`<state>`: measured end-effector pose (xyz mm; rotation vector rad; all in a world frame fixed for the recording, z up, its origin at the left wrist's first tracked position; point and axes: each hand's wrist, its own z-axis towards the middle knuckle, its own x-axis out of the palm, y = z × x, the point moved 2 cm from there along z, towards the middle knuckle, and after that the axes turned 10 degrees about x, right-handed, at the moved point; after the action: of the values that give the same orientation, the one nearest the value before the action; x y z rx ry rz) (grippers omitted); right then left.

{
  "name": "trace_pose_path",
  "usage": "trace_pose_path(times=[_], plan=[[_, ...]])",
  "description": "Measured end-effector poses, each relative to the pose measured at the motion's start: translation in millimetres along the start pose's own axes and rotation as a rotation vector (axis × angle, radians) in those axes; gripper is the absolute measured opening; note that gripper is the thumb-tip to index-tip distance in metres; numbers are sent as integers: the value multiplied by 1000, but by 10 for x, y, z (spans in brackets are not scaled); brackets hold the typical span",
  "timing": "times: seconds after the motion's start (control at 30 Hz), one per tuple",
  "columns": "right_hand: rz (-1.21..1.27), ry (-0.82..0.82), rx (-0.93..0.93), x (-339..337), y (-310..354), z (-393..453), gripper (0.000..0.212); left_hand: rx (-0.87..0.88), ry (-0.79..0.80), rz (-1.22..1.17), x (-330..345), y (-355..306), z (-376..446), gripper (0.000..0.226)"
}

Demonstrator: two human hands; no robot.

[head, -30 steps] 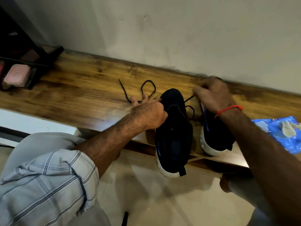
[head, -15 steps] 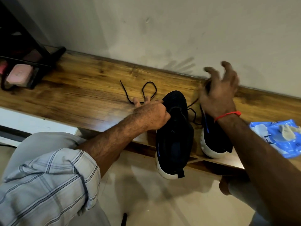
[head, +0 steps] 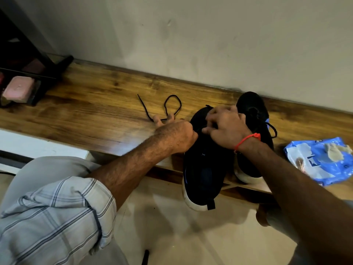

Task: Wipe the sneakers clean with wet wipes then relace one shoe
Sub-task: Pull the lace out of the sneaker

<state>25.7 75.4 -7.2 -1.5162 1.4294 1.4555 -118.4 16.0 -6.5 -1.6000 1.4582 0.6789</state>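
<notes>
Two black sneakers with white soles stand side by side on a wooden bench (head: pixel 95 111), heels hanging over its front edge. My left hand (head: pixel 175 134) grips the left sneaker (head: pixel 204 169) at its side, with the fingers also resting on a black lace (head: pixel 172 104) that loops out across the wood. My right hand (head: pixel 225 129), a red thread at its wrist, lies on top of that sneaker's lacing area with fingers curled; what they pinch is hidden. The right sneaker (head: pixel 252 111) stands behind it, its lace hanging loose.
A blue wet-wipe pack (head: pixel 321 161) with a crumpled used wipe (head: pixel 336 150) on it lies at the bench's right end. A dark rack (head: pixel 32 73) holding a pink block (head: pixel 18 88) stands at the far left. The wall runs right behind the bench; pale floor below.
My right hand has come down from above the right sneaker, where its fingers were spread, and moved left onto the top of the left sneaker. My left hand has stayed in place.
</notes>
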Motion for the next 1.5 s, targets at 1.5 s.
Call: trace_pose_path(times=[1.5], plan=[[321,-22,12,223,-147,80,8,9,-258,148,126,157,172,31]])
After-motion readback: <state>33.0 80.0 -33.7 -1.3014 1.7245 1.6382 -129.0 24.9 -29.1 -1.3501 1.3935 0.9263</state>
